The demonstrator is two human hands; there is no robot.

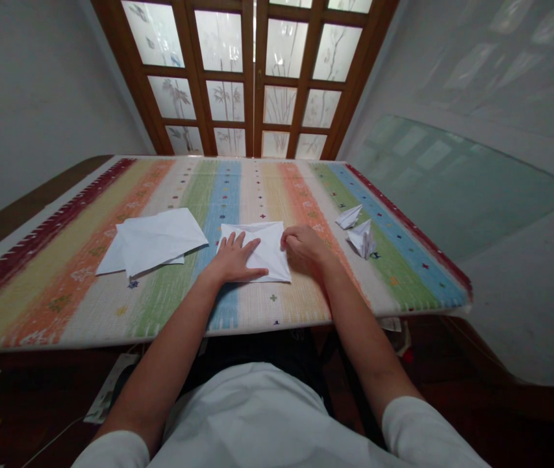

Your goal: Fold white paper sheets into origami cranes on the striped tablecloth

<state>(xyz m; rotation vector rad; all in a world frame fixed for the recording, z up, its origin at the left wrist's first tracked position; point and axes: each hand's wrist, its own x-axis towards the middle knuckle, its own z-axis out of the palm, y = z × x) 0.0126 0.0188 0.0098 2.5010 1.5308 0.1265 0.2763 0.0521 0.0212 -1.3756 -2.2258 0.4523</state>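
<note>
Our L hand [232, 258] lies open & flat on the folded white paper sheet [269, 250] mid-frame, our R hand [303, 248] curled at its right edge, can't tell if pinching, folded paper birds [362, 238] right on the striped tablecloth [86, 305]

From my remote station, head feed only, I logged: left hand [232, 258] pressed flat on a folded white paper sheet [273, 255] at centre frame; right hand [306, 248] curled, fingers [286, 240] at that sheet's right edge. Loose white paper sheets [160, 239] lay overlapping just left of the left hand. Right of the right hand sat one small folded paper model [349, 216] and a second paper model [363, 239], close together. All rested on a striped multicoloured tablecloth [257, 188]; frosted glass doors [228, 84] stood at top of frame.
</note>
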